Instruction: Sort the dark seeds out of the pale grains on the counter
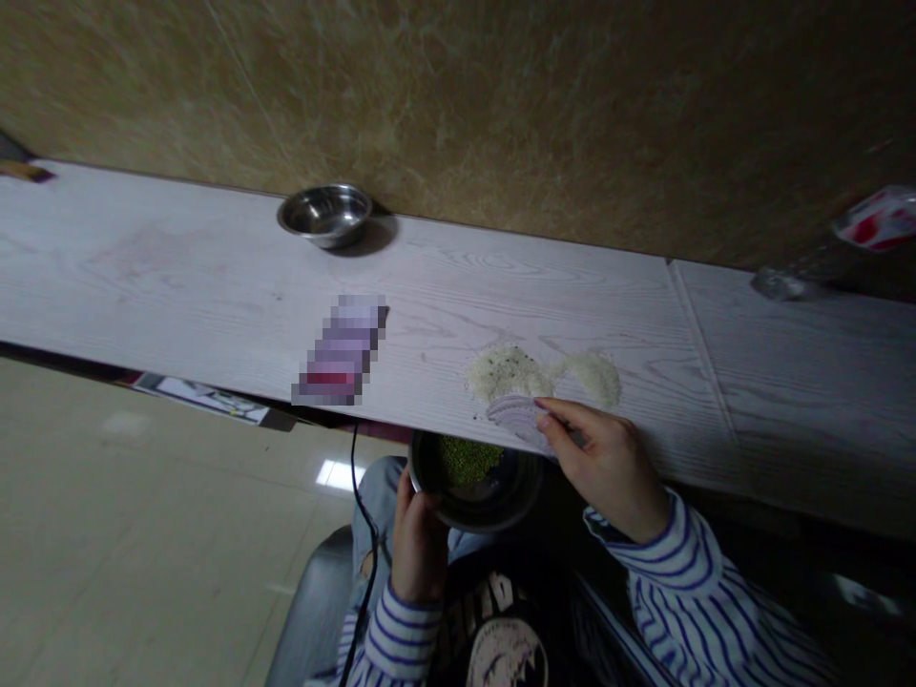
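Observation:
My left hand grips the left rim of a dark metal bowl, fingers wrapped round it. The bowl sits over my lap, just under the table's front edge, with green mung beans inside. Between the thumb and fingers of my right hand is a thin pale disc with curved ridges. It rests low over the table edge, above the bowl's rim. Right behind the disc lies a pile of white rice-like grains with dark specks in it. A second white pile lies to its right.
A shiny steel bowl stands near the wall. A pixelated flat object lies left of the grains. At the far right, a clear plastic bottle with a red and white label lies by the wall. A black cable hangs beside my leg.

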A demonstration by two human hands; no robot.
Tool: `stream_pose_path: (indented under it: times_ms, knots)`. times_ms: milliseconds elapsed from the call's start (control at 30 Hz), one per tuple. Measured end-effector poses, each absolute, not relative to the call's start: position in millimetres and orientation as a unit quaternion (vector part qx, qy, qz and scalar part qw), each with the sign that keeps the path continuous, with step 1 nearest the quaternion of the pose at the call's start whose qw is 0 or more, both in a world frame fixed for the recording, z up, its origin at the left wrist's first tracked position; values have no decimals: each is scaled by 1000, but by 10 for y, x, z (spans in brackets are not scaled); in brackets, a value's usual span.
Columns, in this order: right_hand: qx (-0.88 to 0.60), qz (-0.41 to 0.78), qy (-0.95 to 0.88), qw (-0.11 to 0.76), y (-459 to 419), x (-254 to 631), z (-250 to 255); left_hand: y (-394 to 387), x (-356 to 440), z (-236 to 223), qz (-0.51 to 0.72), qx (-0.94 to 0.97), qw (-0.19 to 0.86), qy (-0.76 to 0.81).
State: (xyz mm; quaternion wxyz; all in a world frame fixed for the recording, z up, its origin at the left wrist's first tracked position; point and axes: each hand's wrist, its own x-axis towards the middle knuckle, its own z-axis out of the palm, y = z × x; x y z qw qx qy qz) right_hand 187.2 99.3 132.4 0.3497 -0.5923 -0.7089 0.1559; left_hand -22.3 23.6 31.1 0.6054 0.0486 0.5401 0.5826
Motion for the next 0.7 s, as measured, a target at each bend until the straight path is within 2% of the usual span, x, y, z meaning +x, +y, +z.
stream_pose_path:
  times_ms: [700]
  knots:
    - [-581, 208, -692, 374, 1019, 1870, 1188, 235, -239, 340, 582, 48, 607, 538]
